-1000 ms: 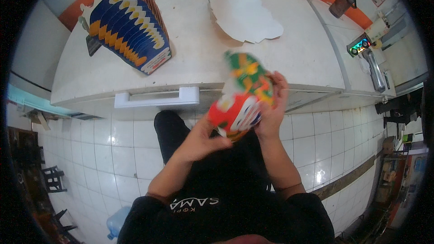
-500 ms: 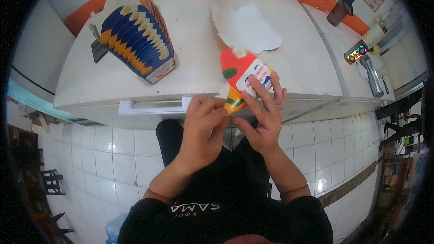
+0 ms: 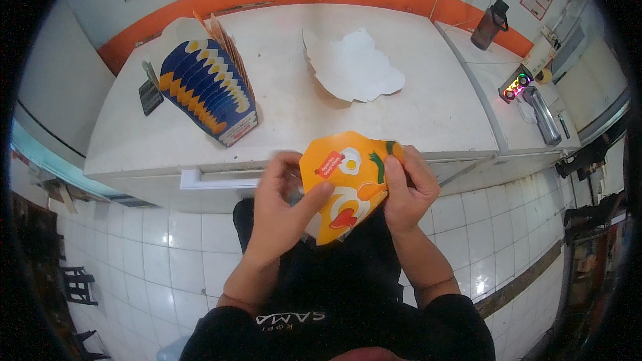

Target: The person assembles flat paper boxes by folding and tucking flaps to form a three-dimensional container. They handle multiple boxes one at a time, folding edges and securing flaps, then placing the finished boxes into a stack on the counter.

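Note:
Between my hands, over the near edge of the white counter, is a yellow paperboard food box (image 3: pixel 354 170) printed with eggs and green leaves. My left hand (image 3: pixel 277 204) grips its left side, the thumb lying across the printed face and the fingers mostly hidden behind, slightly blurred. At its upper right corner, my right hand (image 3: pixel 409 190) pinches the board between thumb and curled fingers. A nested stack of blue paperboard boxes (image 3: pixel 204 83) with yellow and white edges leans at the left of the counter. White cardboard blanks (image 3: pixel 358 70) lie beyond my hands, plain side up.
The white counter (image 3: pixel 281 113) has a white handle (image 3: pixel 221 182) on its front. A dark phone-like slab (image 3: pixel 150 97) lies beside the stack. To the right are a dark bottle (image 3: pixel 489 25), a lit speaker (image 3: pixel 515 83) and a long metallic case (image 3: pixel 542 115).
The box has been turned so its yellow face shows instead of the red and white one, and it is nearer my body. Both hands have shifted their grip; my right hand's fingers have curled in.

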`<action>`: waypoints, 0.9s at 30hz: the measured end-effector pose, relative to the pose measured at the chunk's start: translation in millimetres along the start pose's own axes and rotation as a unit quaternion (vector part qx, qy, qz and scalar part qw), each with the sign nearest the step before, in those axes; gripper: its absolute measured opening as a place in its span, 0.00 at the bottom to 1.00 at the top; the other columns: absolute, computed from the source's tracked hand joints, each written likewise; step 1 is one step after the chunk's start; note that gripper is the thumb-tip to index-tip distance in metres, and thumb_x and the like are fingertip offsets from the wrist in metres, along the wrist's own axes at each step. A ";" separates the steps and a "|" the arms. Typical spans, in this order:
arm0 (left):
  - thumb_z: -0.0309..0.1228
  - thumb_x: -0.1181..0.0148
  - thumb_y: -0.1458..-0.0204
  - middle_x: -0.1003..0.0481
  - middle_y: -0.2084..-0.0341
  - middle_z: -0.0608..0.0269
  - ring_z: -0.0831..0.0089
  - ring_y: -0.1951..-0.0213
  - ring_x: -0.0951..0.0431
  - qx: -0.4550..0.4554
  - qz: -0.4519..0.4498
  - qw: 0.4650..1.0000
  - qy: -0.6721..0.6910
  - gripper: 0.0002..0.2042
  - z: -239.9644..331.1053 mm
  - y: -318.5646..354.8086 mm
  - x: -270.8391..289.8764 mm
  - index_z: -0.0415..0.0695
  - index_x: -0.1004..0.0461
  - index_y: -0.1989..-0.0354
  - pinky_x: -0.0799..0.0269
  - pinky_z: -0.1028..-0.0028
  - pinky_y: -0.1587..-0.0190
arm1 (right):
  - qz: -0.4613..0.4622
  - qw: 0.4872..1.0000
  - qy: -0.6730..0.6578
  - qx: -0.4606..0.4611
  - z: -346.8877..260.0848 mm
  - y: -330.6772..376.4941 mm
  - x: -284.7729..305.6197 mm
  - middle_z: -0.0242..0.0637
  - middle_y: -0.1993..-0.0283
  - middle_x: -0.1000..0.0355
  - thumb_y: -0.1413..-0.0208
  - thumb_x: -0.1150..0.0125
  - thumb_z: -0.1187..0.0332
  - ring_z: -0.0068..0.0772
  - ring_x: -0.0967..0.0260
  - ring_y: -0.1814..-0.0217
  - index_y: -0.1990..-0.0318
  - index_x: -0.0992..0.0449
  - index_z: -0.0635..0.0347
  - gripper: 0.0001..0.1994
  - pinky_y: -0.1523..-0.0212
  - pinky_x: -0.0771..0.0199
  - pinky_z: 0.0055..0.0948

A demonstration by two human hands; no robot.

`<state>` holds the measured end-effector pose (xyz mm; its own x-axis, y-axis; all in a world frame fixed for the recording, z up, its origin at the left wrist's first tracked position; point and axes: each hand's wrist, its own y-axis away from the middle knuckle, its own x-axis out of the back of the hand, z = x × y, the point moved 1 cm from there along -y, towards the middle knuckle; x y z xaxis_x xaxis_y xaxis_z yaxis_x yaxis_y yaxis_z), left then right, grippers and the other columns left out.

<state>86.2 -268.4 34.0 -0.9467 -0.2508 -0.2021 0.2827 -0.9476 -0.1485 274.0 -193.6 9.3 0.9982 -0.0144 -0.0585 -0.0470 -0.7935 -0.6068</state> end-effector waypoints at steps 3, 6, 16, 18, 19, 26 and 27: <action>0.34 0.32 0.41 0.21 0.52 0.54 0.66 0.50 0.19 0.192 -0.059 0.970 0.134 0.23 -5.4 9.2 3.5 0.35 0.29 0.43 0.22 0.69 0.46 | -0.071 0.994 0.080 0.001 -10.2 -1.3 -15.0 0.38 0.64 0.24 0.47 0.36 0.81 0.27 0.26 0.60 0.56 0.14 0.66 0.11 0.58 0.27 0.25; 0.34 0.31 0.42 0.21 0.54 0.53 0.66 0.52 0.18 0.223 -0.020 0.963 0.151 0.21 -12.0 6.4 0.0 0.35 0.28 0.45 0.20 0.70 0.51 | -0.131 0.991 0.032 -0.007 5.6 4.6 -15.1 0.29 0.65 0.34 0.47 0.35 0.80 0.20 0.37 0.64 0.62 0.14 0.68 0.07 0.63 0.35 0.19; 0.33 0.31 0.45 0.21 0.55 0.52 0.67 0.56 0.16 0.247 -0.054 0.960 0.123 0.22 -38.7 10.1 14.7 0.35 0.28 0.45 0.19 0.72 0.54 | -0.247 0.966 -0.070 -0.022 39.2 19.7 5.9 0.32 0.62 0.35 0.49 0.38 0.72 0.24 0.37 0.61 0.65 0.14 0.63 0.08 0.59 0.35 0.24; 0.33 0.31 0.45 0.21 0.54 0.53 0.67 0.55 0.17 0.239 -0.060 0.963 0.112 0.23 -38.6 8.6 16.4 0.36 0.29 0.45 0.20 0.72 0.53 | -0.270 0.957 -0.092 -0.048 39.2 16.4 7.2 0.34 0.59 0.33 0.45 0.36 0.68 0.27 0.34 0.57 0.62 0.14 0.64 0.10 0.54 0.32 0.26; 0.33 0.31 0.45 0.21 0.54 0.54 0.67 0.54 0.17 0.234 -0.061 0.965 0.103 0.23 -35.9 8.3 16.6 0.36 0.29 0.44 0.20 0.71 0.52 | -0.250 0.949 -0.135 -0.137 38.3 16.6 5.5 0.36 0.55 0.32 0.43 0.36 0.65 0.29 0.33 0.53 0.58 0.15 0.65 0.12 0.49 0.31 0.27; 0.32 0.29 0.45 0.23 0.51 0.57 0.66 0.49 0.21 0.188 -0.109 0.969 0.116 0.26 -50.3 8.4 22.9 0.39 0.31 0.40 0.24 0.67 0.44 | -0.266 0.850 -0.253 -0.378 48.9 36.2 -4.2 0.44 0.30 0.34 0.38 0.33 0.60 0.36 0.34 0.31 0.34 0.28 0.68 0.29 0.32 0.33 0.34; 0.31 0.29 0.45 0.23 0.50 0.56 0.66 0.48 0.21 0.185 -0.110 0.968 0.128 0.26 -53.2 9.3 23.0 0.39 0.32 0.40 0.24 0.67 0.44 | -0.281 0.856 -0.228 -0.368 49.9 38.5 -3.5 0.44 0.29 0.35 0.38 0.33 0.60 0.35 0.34 0.31 0.33 0.29 0.67 0.29 0.32 0.33 0.33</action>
<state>75.2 -272.5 -23.5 -0.8953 -0.0222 -0.4450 -0.0414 -0.9903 0.1328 266.9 -193.8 -53.4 0.7293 0.6009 -0.3271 0.6396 -0.7685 0.0143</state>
